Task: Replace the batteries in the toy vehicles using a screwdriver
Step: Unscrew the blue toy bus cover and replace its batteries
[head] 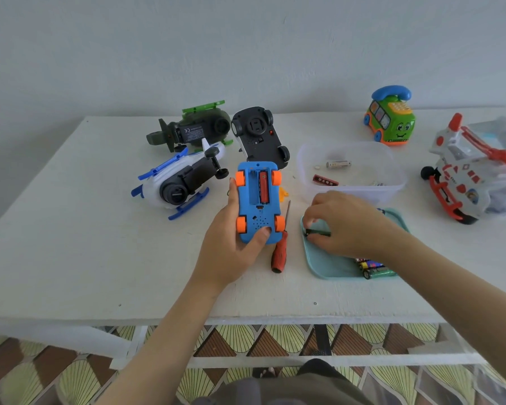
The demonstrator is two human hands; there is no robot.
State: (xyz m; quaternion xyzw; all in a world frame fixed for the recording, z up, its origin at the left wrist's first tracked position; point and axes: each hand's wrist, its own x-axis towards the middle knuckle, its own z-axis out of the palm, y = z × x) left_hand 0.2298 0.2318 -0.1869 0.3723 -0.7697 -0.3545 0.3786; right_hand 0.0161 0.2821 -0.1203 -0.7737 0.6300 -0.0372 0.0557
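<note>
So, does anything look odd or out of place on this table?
The blue toy car lies belly-up in the left hand, its battery bay uncovered, one red battery beside an empty slot. That fits battery changing; nothing looks spilled or broken.

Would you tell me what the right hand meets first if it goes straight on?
Probably the screwdriver, lying just left of the tray, before the blue car; depth is unclear.

My left hand point(231, 249) held the upturned toy car point(257, 206) at the middle of the surface point(85, 258), the screwdriver point(279, 249) just right of it. Further right lay the tray point(330, 264), my right hand point(345, 223) pinching a loose battery point(319, 233) near its left edge, other batteries point(373, 268) at its near edge. Behind the tray stood the tub point(392, 188); left of that, by the far edge, lay two helicopters point(176, 185) and another car point(260, 135).
</note>
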